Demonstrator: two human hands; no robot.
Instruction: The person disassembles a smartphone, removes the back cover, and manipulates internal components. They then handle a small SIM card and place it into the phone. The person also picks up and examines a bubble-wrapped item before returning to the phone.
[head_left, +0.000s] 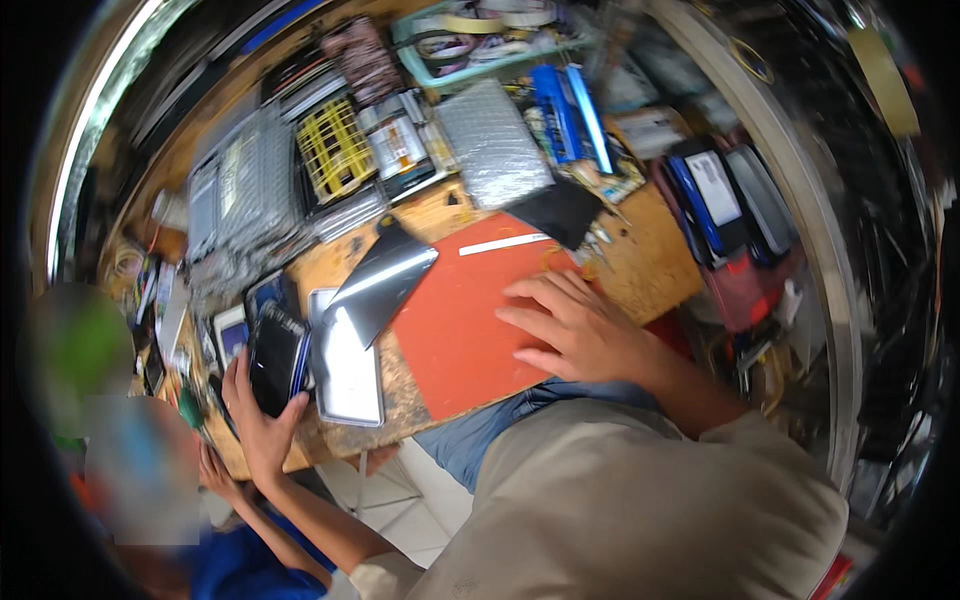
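Observation:
My left hand (pixel 262 425) is curled round the lower end of a dark smartphone (pixel 277 352) at the table's left front, thumb on one side and fingers on the other. More phones lie close behind it. My right hand (pixel 572 325) rests on an orange-red mat (pixel 455 320), fingers spread, with nothing visible in it. A white strip (pixel 500 243) lies along the mat's far edge. Between my hands are a glossy dark sheet (pixel 385 285) and a shallow tray-like piece (pixel 350 395) with a bright surface, which the sheet partly overlaps.
Stacks of plastic-wrapped parts (pixel 245 185) and a teal basket (pixel 415 65) of tape rolls stand at the back. Blue tubes (pixel 555 110) lie nearby. Boxes (pixel 715 190) sit right of the table. Another person's hand (pixel 218 475) is at the lower left, near the table's edge.

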